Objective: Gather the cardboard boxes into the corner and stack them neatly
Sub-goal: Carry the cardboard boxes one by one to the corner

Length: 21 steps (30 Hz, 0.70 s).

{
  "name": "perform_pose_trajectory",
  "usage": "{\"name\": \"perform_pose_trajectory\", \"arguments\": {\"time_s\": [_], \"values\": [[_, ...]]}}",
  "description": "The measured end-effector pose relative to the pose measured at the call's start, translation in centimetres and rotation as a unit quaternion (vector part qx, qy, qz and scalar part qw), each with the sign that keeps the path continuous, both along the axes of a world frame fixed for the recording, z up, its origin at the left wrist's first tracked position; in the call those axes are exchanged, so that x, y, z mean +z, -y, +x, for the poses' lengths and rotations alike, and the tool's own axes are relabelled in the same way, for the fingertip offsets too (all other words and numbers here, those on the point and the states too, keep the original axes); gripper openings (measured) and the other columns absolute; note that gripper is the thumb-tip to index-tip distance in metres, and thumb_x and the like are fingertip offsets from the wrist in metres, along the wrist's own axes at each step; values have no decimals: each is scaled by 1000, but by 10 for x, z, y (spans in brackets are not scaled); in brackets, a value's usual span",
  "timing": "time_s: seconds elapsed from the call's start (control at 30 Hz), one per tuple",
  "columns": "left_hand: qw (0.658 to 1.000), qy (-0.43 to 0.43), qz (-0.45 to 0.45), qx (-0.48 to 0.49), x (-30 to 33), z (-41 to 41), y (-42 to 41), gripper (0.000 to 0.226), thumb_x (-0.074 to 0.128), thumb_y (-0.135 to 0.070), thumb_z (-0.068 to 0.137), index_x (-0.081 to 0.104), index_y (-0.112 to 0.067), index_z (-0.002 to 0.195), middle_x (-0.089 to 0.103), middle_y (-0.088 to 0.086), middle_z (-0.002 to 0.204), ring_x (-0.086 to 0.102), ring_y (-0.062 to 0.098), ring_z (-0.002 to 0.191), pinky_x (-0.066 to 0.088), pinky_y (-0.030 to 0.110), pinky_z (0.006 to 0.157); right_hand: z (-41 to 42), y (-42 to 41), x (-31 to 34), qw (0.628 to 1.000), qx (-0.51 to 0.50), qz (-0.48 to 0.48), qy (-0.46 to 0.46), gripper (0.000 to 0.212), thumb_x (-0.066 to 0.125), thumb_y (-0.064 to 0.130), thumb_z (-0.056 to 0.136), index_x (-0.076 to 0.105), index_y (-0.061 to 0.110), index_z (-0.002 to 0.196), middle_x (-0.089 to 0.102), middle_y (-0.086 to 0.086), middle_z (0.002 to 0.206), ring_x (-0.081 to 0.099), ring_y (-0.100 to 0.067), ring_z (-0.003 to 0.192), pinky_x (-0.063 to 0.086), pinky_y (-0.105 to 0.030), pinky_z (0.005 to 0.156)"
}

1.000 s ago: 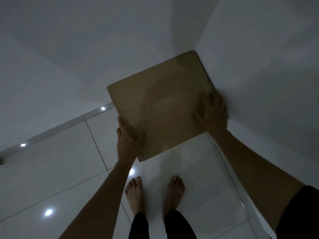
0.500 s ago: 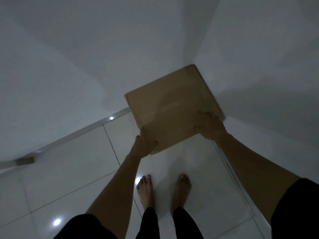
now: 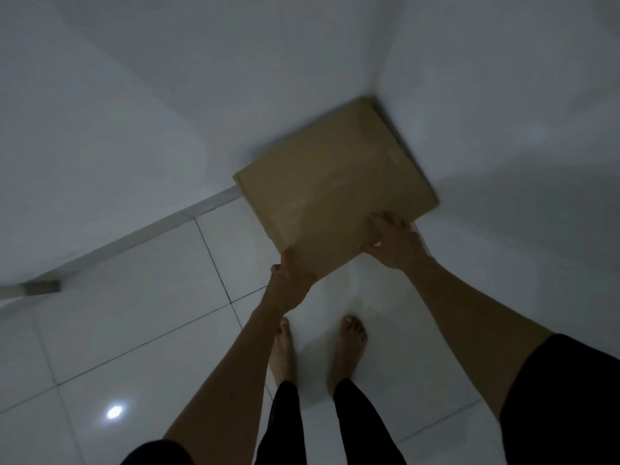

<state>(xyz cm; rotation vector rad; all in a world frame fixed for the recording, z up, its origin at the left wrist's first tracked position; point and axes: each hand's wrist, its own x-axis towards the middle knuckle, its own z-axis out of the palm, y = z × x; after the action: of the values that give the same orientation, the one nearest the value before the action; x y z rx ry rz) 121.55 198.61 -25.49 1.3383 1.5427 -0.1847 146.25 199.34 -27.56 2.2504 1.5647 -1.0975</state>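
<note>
— Head view, then. Step in hand?

— Seating a cardboard box (image 3: 335, 193) into the corner (image 3: 375, 90) where two white walls meet. Far tip of the box tucked right at the wall junction, near edge out over the tiled floor (image 3: 134, 297). Sitting on the floor or on another box beneath: cannot tell, though a thin second edge shows at the left corner.

— Hands?

— Left hand (image 3: 293, 270) clamped on the near left corner, thumb side on top, fingers wrapped under the edge. Right hand (image 3: 392, 239) pressed on the near right edge, fingers spread flat over the top, thumb below. Bare feet (image 3: 317, 347) planted just behind the box.

— Next move?

— Probably a final push to square both far sides flush against the walls, then letting go. Needs even pressure from both sides, or the box swings askew. No other boxes visible here, so likely turning away to fetch more.
</note>
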Motion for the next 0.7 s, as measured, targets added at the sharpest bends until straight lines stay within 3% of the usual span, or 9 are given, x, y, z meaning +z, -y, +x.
{"name": "perform_pose_trajectory", "arguments": {"time_s": [0.17, 0.3, 0.4, 0.57, 0.7], "values": [[998, -24, -25, -52, 60, -15, 3, 70, 59, -40, 94, 26, -17, 151, 51, 12, 139, 52, 28, 124, 44, 36, 101, 0, 20, 57, 998, -54, 1, -29, 85, 61, 59, 88, 19, 29, 156, 22, -6, 161, 24, -34, 145, 32, -50, 111], [994, -38, 15, -99, 153, -25, -12, 65, 57, -43, 94, 31, -20, 150, 53, 7, 135, 54, 25, 120, 44, 36, 101, -6, 43, 147, 994, -96, 15, -39, 86, 58, 62, 87, 17, 30, 156, 23, -8, 160, 28, -37, 142, 36, -52, 109], [979, -47, 62, -188, 231, -25, -20, 62, 57, -42, 94, 34, -22, 148, 54, 6, 134, 56, 24, 118, 44, 38, 102, -8, 71, 220, 989, -139, 39, -38, 88, 58, 66, 85, 19, 32, 155, 28, -9, 157, 32, -37, 140, 38, -52, 108], [932, -47, 149, -328, 333, -16, -23, 65, 59, -39, 93, 31, -22, 149, 48, 8, 143, 53, 28, 124, 44, 44, 103, -20, 134, 322, 974, -209, 79, -23, 84, 57, 64, 87, 22, 30, 155, 29, -8, 156, 31, -35, 140, 36, -51, 108], [837, -58, 235, -491, 384, 2, -9, 71, 58, -39, 92, 26, -23, 152, 39, 14, 151, 43, 33, 133, 39, 42, 106, -48, 201, 377, 943, -310, 122, -9, 83, 57, 63, 88, 20, 31, 155, 28, -8, 157, 30, -34, 142, 34, -50, 110]]}}
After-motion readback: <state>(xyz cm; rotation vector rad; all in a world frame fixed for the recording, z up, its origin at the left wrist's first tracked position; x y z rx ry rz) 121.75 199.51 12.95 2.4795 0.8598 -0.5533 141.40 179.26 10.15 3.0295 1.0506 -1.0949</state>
